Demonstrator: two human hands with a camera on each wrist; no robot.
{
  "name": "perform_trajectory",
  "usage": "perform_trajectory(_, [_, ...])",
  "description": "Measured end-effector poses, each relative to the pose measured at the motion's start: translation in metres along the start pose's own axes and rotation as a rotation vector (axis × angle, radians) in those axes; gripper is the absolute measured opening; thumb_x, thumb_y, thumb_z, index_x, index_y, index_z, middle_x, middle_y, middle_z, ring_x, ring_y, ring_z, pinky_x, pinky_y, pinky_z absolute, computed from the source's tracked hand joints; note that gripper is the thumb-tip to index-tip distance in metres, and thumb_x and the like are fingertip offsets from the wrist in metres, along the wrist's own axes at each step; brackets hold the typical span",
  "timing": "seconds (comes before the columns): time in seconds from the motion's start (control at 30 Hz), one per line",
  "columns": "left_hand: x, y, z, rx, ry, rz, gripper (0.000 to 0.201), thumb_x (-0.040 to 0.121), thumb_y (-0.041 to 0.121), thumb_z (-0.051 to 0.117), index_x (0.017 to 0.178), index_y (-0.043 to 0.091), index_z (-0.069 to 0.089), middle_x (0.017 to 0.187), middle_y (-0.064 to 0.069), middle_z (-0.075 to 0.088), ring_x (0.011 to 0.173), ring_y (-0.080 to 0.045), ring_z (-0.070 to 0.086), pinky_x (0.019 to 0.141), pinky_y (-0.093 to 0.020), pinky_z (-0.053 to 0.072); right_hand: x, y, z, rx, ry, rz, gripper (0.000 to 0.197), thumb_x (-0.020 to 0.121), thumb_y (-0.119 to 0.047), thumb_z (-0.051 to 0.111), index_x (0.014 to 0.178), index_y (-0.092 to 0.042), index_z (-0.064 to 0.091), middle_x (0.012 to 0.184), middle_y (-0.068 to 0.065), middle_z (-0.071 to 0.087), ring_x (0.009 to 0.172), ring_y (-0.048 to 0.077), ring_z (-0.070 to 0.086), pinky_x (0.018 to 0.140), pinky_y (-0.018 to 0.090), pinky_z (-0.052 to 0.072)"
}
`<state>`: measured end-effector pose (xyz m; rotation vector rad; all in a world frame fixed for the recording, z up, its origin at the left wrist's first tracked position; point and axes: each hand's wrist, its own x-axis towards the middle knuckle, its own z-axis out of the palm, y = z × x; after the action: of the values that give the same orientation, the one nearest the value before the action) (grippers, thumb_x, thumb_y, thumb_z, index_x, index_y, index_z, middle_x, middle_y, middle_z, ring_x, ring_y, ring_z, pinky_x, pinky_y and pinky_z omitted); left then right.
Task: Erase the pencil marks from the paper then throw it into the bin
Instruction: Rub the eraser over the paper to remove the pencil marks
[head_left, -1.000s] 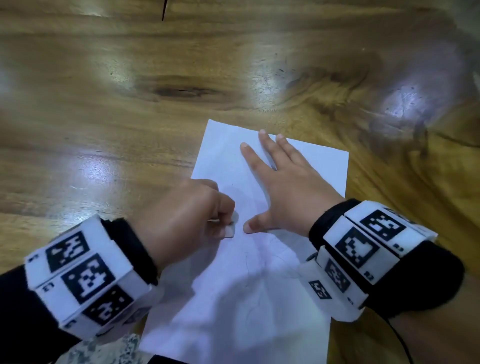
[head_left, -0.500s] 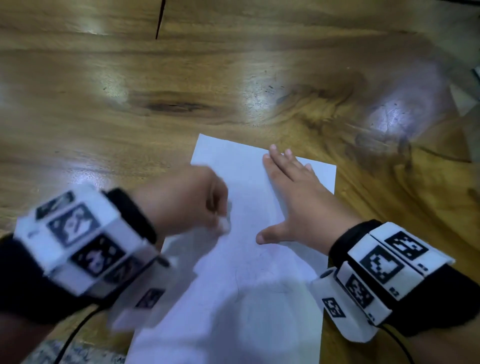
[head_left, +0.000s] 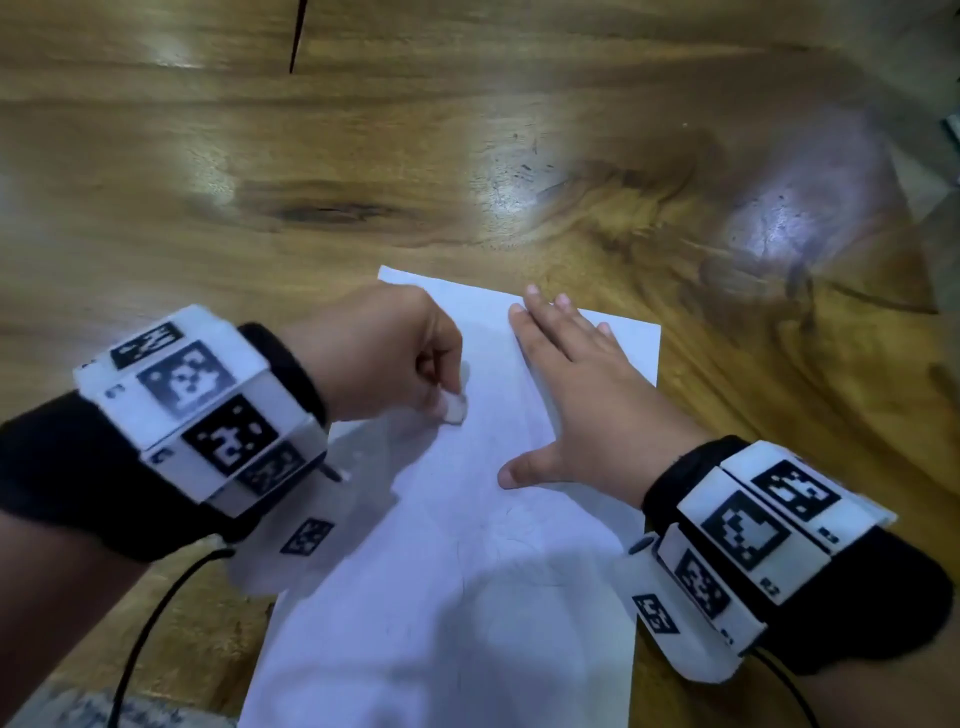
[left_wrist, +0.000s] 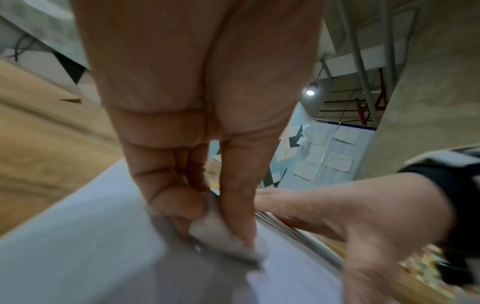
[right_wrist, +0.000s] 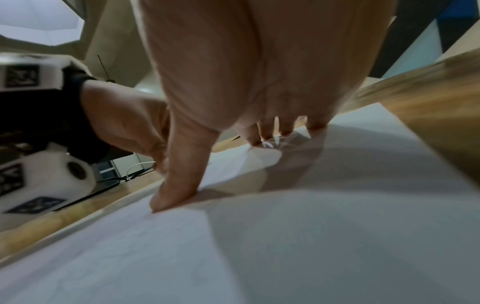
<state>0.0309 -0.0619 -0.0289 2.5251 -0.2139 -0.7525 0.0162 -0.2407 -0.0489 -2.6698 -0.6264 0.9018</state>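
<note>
A white sheet of paper (head_left: 467, 597) lies on the wooden table (head_left: 363, 156), with faint pencil lines near its middle. My left hand (head_left: 395, 358) pinches a small white eraser (head_left: 454, 410) between thumb and fingers and presses it onto the sheet's upper left part. The left wrist view shows the eraser (left_wrist: 223, 236) held against the paper (left_wrist: 78, 257) by the fingertips. My right hand (head_left: 576, 395) lies flat on the paper's upper right, fingers straight and thumb spread. In the right wrist view the right thumb (right_wrist: 179, 185) presses on the paper (right_wrist: 285, 246). No bin is in view.
The wooden table stretches far beyond the paper, with a dark crack (head_left: 297, 36) at the back. A black cable (head_left: 140, 639) runs from my left wrist band toward the near edge. A patterned surface (head_left: 104, 714) shows at the bottom left.
My left hand has moved the eraser up and across the paper's upper left, rubbing. The right hand stays flat on the sheet. The view has tilted slightly.
</note>
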Motion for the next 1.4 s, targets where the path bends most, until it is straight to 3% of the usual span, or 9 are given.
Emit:
perform_trajectory(0.17, [0.027,0.014,-0.010,0.029,0.274,-0.001,0.009,0.070,0.017,0.072,0.073,0.014,0.064,0.058,0.006,0.055,0.063,-0.017,0.050,0.059,-0.023,0.033,0.000,-0.001,-0.002,-0.012,-0.012,0.009,0.130,0.065,-0.056,0.076,0.148,-0.021,-0.017,0.152,-0.010,-0.031,0.140,0.008,-0.026,0.117,0.031,-0.011])
perform_trajectory(0.27, [0.005,0.006,0.005,0.081,0.223,0.061,0.015,0.072,0.020,0.071,0.065,0.019,0.058,0.053,0.012,0.048,0.054,-0.013,0.045,0.046,-0.020,0.027,0.000,-0.001,-0.001,-0.015,-0.015,0.008,0.130,0.066,-0.056,0.076,0.148,-0.021,-0.018,0.152,-0.010,-0.032,0.140,0.008,-0.027,0.117,0.031,-0.011])
perform_trajectory(0.4, [-0.023,-0.003,0.018,0.083,0.002,0.089,0.009,0.069,0.021,0.073,0.067,0.018,0.064,0.061,0.004,0.060,0.055,-0.001,0.049,0.056,-0.006,0.036,-0.002,-0.001,-0.001,-0.015,-0.008,0.003,0.129,0.067,-0.056,0.075,0.148,-0.021,-0.018,0.152,-0.009,-0.032,0.140,0.009,-0.028,0.116,0.031,-0.012])
perform_trajectory(0.53, [0.006,0.005,0.001,0.027,0.156,0.059,0.008,0.068,0.018,0.074,0.069,0.017,0.066,0.062,0.001,0.064,0.057,-0.010,0.054,0.051,-0.008,0.033,0.000,-0.002,-0.001,-0.023,-0.007,0.008,0.130,0.066,-0.056,0.076,0.148,-0.020,-0.018,0.152,-0.009,-0.032,0.140,0.009,-0.027,0.117,0.031,-0.011])
perform_trajectory(0.67, [0.031,0.017,-0.006,0.017,0.273,0.036,0.006,0.071,0.016,0.071,0.074,0.015,0.065,0.059,0.003,0.058,0.069,-0.019,0.056,0.063,-0.022,0.038,0.000,-0.001,-0.001,-0.027,-0.006,0.008,0.130,0.065,-0.057,0.076,0.149,-0.019,-0.017,0.153,-0.008,-0.031,0.140,0.009,-0.026,0.117,0.031,-0.011])
perform_trajectory(0.87, [-0.009,0.008,0.019,0.025,0.092,0.073,0.011,0.068,0.026,0.074,0.066,0.021,0.065,0.058,0.008,0.057,0.058,-0.003,0.051,0.056,-0.014,0.036,0.000,-0.001,0.000,-0.022,0.007,0.003,0.130,0.065,-0.056,0.076,0.149,-0.020,-0.016,0.153,-0.010,-0.030,0.140,0.009,-0.026,0.116,0.030,-0.011])
perform_trajectory(1.1, [0.024,0.023,-0.003,0.001,0.233,0.032,0.010,0.071,0.019,0.071,0.065,0.020,0.064,0.060,0.002,0.060,0.063,-0.016,0.058,0.052,-0.017,0.034,-0.001,-0.001,-0.002,-0.038,-0.004,0.011,0.130,0.065,-0.058,0.075,0.149,-0.019,-0.017,0.153,-0.009,-0.030,0.140,0.009,-0.026,0.116,0.030,-0.011])
perform_trajectory(1.23, [-0.001,0.015,0.013,0.078,0.073,0.109,0.015,0.069,0.027,0.075,0.061,0.022,0.063,0.052,0.013,0.051,0.051,0.004,0.044,0.047,-0.004,0.032,-0.001,-0.001,-0.001,-0.044,-0.003,0.008,0.130,0.066,-0.058,0.074,0.148,-0.019,-0.018,0.153,-0.009,-0.031,0.140,0.009,-0.026,0.116,0.030,-0.011])
perform_trajectory(1.4, [0.024,0.025,-0.005,0.055,0.223,0.073,0.009,0.070,0.020,0.072,0.076,0.014,0.069,0.061,0.004,0.057,0.059,-0.012,0.050,0.051,-0.018,0.034,0.000,-0.002,-0.002,-0.040,-0.005,0.008,0.130,0.066,-0.057,0.075,0.149,-0.019,-0.018,0.153,-0.008,-0.030,0.140,0.010,-0.026,0.116,0.031,-0.011])
